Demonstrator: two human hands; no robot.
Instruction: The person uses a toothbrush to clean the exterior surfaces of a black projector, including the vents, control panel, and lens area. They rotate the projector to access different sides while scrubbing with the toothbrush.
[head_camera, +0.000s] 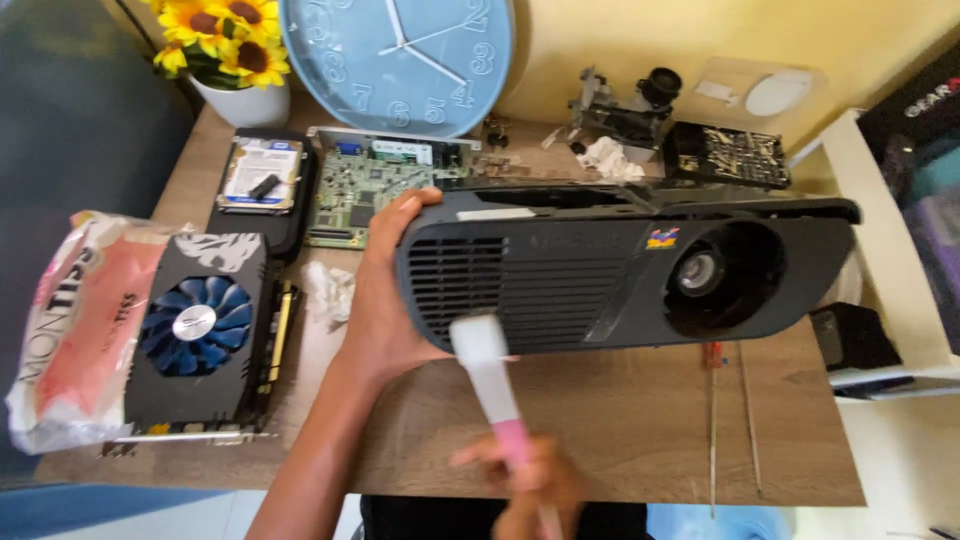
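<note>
From the head camera, a dark grey projector housing (625, 270) stands tipped up on the wooden bench (620, 420), its long axis running left to right across the view. Its front face is turned toward the camera: a panel of fine horizontal vent slats fills the left half, and a round lens (697, 272) sits in a deep circular recess on the right. The shell is matte moulded plastic with rounded corners.

The left hand (385, 290) clasps the housing's left end, thumb curled over the top edge, fingers wrapped behind and out of sight, forearm rising from the bottom edge of the view. The right hand (525, 480), blurred, has its fingers closed around the pink handle of a brush (490, 385); the brush slants up and left, and its white head lies against the lower slats.

To the left lies a graphics card (205, 340) with a blue fan, beside a pink and white tissue pack (80, 330). Behind it are a hard drive (262, 175) and a green circuit board (375, 190). A pale blue clock (400, 60) leans on the yellow wall, near a white pot of sunflowers (225, 40). Two thin screwdrivers (730, 420) lie on the bench at right.
</note>
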